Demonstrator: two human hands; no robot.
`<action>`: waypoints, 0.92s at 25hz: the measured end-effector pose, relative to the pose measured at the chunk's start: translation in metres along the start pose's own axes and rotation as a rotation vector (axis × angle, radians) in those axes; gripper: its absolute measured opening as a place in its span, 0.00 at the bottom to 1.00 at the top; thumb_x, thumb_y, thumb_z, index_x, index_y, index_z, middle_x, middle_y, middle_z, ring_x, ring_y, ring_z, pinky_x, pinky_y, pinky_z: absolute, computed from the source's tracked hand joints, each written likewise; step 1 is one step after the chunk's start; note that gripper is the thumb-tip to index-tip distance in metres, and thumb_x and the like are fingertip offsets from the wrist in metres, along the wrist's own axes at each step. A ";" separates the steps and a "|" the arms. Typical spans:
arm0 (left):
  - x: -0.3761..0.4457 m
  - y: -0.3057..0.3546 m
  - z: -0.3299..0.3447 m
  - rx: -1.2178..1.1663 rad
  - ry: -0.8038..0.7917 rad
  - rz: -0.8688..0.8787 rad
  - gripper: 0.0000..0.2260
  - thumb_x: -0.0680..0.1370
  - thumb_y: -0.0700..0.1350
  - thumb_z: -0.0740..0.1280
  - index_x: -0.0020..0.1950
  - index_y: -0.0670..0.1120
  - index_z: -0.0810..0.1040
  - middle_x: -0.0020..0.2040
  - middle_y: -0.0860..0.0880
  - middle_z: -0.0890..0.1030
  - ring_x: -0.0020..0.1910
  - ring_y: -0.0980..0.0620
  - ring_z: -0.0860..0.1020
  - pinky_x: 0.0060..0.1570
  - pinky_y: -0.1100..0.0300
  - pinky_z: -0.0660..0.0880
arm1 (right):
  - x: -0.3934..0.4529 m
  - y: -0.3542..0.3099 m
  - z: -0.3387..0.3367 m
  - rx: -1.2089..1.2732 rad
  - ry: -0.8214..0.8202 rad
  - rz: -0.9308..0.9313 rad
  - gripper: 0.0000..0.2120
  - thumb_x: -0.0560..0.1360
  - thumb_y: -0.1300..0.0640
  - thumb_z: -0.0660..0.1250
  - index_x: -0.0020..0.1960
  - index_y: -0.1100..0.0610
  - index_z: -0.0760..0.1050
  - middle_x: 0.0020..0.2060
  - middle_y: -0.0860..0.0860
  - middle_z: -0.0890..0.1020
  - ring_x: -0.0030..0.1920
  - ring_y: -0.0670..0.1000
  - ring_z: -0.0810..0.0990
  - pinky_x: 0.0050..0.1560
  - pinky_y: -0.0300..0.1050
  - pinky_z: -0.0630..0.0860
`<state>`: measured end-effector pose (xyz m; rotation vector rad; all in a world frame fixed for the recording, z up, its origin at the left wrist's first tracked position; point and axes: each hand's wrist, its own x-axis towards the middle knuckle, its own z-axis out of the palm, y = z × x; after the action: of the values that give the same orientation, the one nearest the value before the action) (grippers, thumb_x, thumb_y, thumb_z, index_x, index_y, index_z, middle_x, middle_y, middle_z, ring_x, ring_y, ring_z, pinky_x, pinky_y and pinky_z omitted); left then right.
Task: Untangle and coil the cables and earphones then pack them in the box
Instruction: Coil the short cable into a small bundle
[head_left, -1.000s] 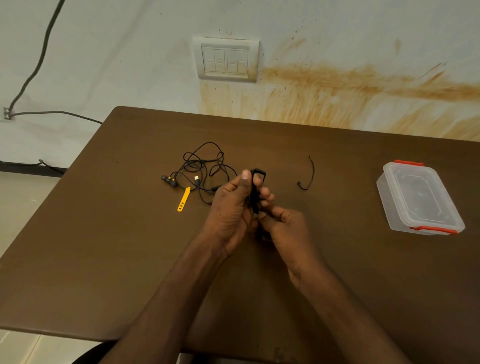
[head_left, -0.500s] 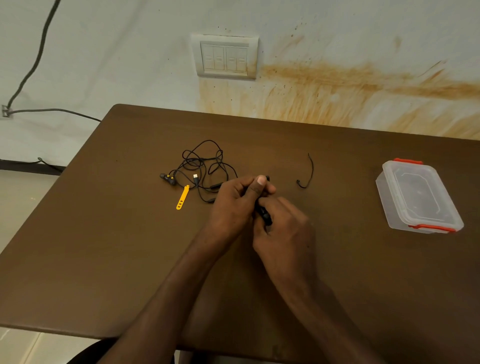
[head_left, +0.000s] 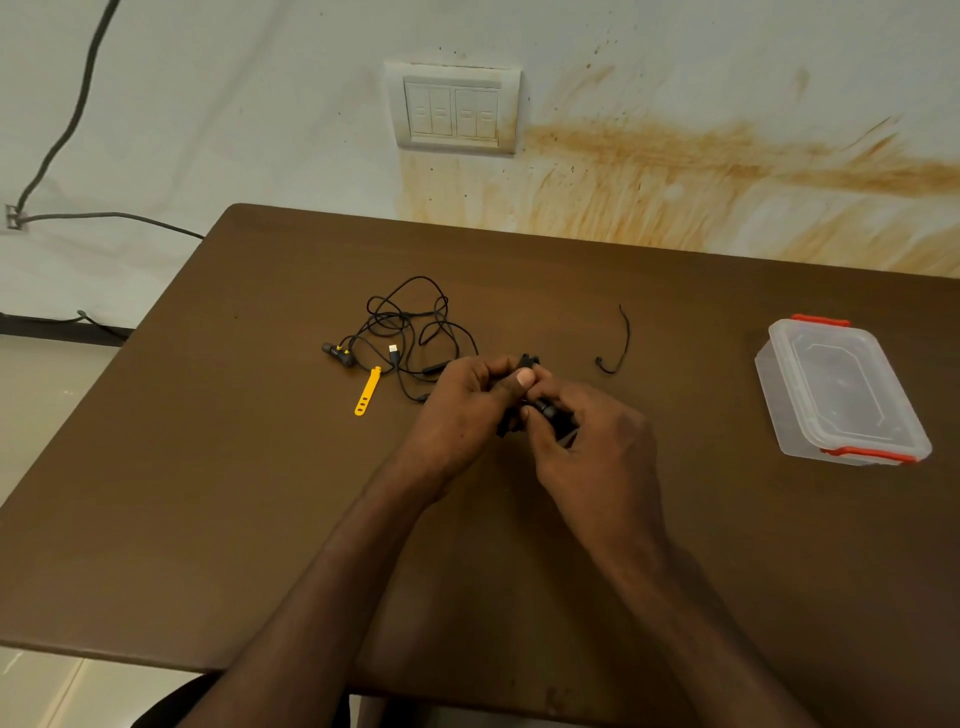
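My left hand (head_left: 460, 410) and my right hand (head_left: 587, 441) meet over the middle of the brown table (head_left: 208, 493), both closed on a small bundle of black cable (head_left: 543, 410) that is mostly hidden by the fingers. Left of my hands lies a tangle of black cables and earphones (head_left: 410, 332) with a white plug and black-and-yellow earbuds. A yellow strap (head_left: 367, 391) lies beside the tangle. A short black tie (head_left: 621, 343) lies to the right. The clear plastic box (head_left: 841, 395) with red clips stands closed at the far right.
The table's far edge meets a stained wall with a switch plate (head_left: 457, 109). A grey cable (head_left: 104, 215) runs along the wall at left. The floor drops off past the table's left and near edges.
My hands have lowered toward the table and my right hand has rolled over the black cable bundle, covering more of it. The tangle, strap, tie and box have not moved.
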<state>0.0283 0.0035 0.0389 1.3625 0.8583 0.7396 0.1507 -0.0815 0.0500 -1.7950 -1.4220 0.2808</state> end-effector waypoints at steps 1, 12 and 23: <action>0.000 0.000 0.000 -0.009 0.009 -0.014 0.12 0.86 0.41 0.61 0.57 0.39 0.83 0.42 0.50 0.85 0.40 0.60 0.82 0.39 0.68 0.75 | -0.001 -0.001 0.001 -0.012 -0.007 -0.023 0.10 0.77 0.56 0.75 0.58 0.54 0.84 0.49 0.49 0.86 0.47 0.47 0.84 0.48 0.45 0.84; 0.002 -0.008 -0.009 -0.113 -0.184 -0.145 0.12 0.86 0.38 0.59 0.60 0.32 0.79 0.52 0.32 0.81 0.52 0.40 0.74 0.53 0.45 0.68 | -0.002 0.001 0.000 -0.075 -0.026 -0.133 0.14 0.74 0.61 0.78 0.59 0.54 0.84 0.55 0.48 0.76 0.50 0.45 0.79 0.46 0.36 0.82; 0.005 -0.013 -0.010 -0.142 -0.244 -0.262 0.16 0.81 0.29 0.57 0.63 0.35 0.81 0.51 0.41 0.82 0.42 0.53 0.76 0.44 0.61 0.73 | 0.008 0.011 -0.005 0.249 -0.161 0.136 0.15 0.72 0.59 0.79 0.53 0.42 0.85 0.62 0.43 0.74 0.56 0.35 0.77 0.45 0.24 0.75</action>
<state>0.0219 0.0118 0.0255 1.1589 0.7567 0.4131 0.1643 -0.0773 0.0472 -1.6944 -1.3102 0.6573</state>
